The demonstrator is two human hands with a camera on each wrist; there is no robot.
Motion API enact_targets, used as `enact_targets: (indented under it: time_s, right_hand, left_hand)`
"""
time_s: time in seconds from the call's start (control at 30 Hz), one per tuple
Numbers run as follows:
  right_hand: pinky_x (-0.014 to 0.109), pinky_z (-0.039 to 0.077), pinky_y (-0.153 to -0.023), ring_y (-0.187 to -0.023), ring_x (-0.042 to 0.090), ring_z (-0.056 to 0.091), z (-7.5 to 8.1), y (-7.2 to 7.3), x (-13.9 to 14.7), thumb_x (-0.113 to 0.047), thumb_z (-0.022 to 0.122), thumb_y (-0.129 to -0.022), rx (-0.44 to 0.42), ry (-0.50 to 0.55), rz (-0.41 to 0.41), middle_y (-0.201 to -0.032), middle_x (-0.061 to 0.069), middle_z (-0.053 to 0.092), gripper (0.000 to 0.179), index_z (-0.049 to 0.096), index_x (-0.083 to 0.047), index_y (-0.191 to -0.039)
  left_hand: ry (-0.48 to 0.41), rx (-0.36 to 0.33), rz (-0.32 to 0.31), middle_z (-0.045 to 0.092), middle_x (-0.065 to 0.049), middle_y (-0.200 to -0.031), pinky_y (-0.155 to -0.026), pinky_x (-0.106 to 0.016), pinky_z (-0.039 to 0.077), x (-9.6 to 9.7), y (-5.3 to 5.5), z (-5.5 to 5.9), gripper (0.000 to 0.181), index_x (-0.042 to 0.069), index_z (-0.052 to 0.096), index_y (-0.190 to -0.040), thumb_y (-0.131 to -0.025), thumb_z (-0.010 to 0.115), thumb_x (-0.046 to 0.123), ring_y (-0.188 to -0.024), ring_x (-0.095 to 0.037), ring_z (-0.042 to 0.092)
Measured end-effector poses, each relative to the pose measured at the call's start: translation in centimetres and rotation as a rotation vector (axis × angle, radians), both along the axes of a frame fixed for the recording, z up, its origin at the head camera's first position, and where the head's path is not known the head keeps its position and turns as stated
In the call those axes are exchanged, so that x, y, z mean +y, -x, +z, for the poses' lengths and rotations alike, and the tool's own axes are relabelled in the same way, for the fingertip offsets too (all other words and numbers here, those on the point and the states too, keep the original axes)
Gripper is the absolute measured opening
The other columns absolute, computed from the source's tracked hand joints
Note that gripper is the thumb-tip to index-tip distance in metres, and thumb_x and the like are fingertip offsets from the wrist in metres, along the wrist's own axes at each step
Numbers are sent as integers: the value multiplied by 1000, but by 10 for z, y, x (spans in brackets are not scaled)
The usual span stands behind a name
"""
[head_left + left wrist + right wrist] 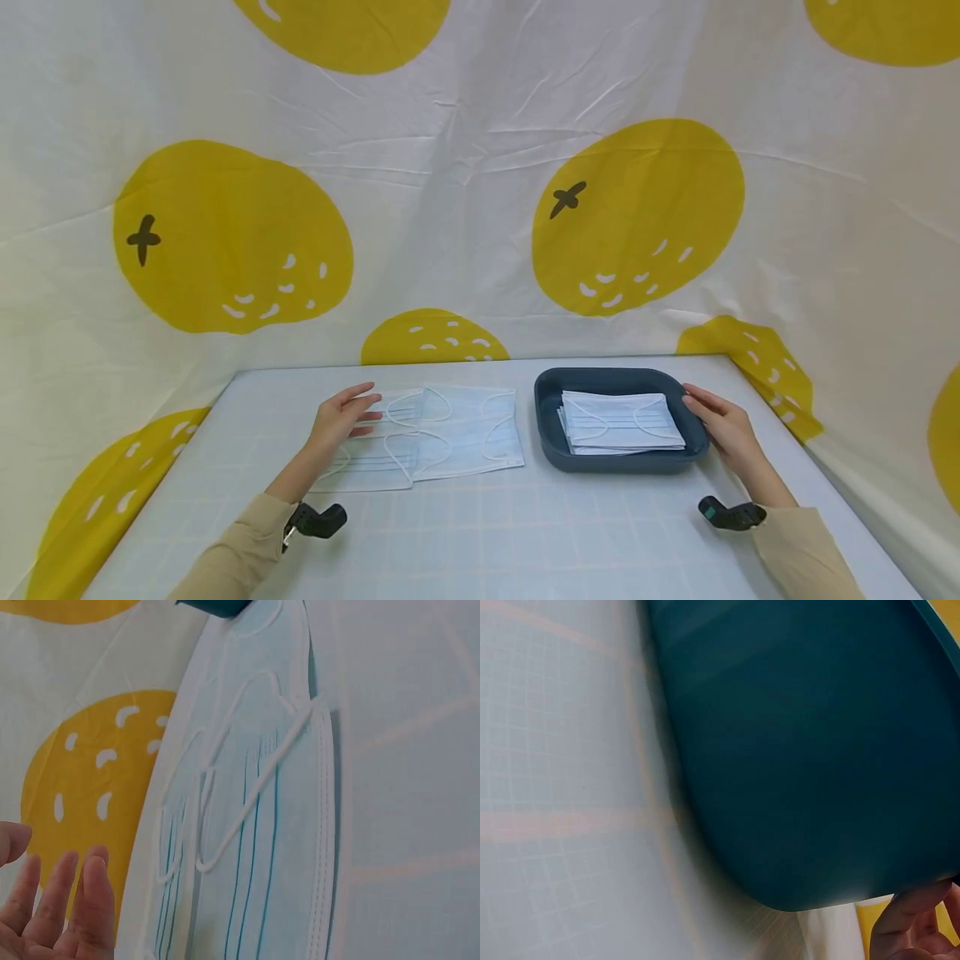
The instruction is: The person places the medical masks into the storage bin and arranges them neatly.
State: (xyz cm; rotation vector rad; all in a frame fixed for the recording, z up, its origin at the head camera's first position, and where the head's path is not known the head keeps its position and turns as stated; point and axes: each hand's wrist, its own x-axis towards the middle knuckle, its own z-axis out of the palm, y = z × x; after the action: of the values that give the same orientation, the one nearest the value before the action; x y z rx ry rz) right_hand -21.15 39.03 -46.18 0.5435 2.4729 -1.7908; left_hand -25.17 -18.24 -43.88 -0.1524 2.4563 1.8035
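My left hand (339, 423) hovers at the left end of several pale blue face masks (468, 442) laid on the table. Its fingers are spread and loosely bent, with nothing between them; in the left wrist view the hand (56, 919) appears beside a pleated mask (292, 847) with white ear loops. At the right, a dark blue-grey tray (622, 463) contains a small stack of face masks (618, 421). My right hand (726, 427) pinches the tray's right rim. From the right wrist, the tray's outer wall (817, 765) fills most of the view, and the fingers (911, 911) meet its edge.
A pale checked cloth covers the table (480, 533). Behind it hangs a white curtain (450, 250) printed with yellow fruit, reaching the table's back edge. Black wrist cameras (318, 520) sit below both hands.
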Motion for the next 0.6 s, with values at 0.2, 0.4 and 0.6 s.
enact_targets:
  time_s: [0.2,0.4,0.6]
  right_hand:
    - [42,28,-113,-145,33,24,0,-1,1,-52,48,-95,-6,-2,3,-158,17,23,72,29,-10,-150]
    - [42,28,-113,-145,34,23,0,-1,2,-52,48,-95,-10,5,11,-158,16,21,72,28,-10,-151]
    - [42,27,-113,-145,34,23,0,0,2,-53,47,-96,-6,1,29,-159,16,21,73,27,-10,-151]
  left_hand:
    - [30,4,75,59,-20,-132,-83,-29,58,-23,0,-5,50,4,45,-141,-99,53,29,-90,-11,71]
    - [109,-3,158,58,-21,-132,-79,-22,57,-40,2,-4,49,2,48,-139,-98,54,28,-90,-12,70]
    - [190,-24,142,52,-24,-138,-84,-24,56,-56,7,-6,52,2,45,-141,-99,51,31,-99,-17,68]
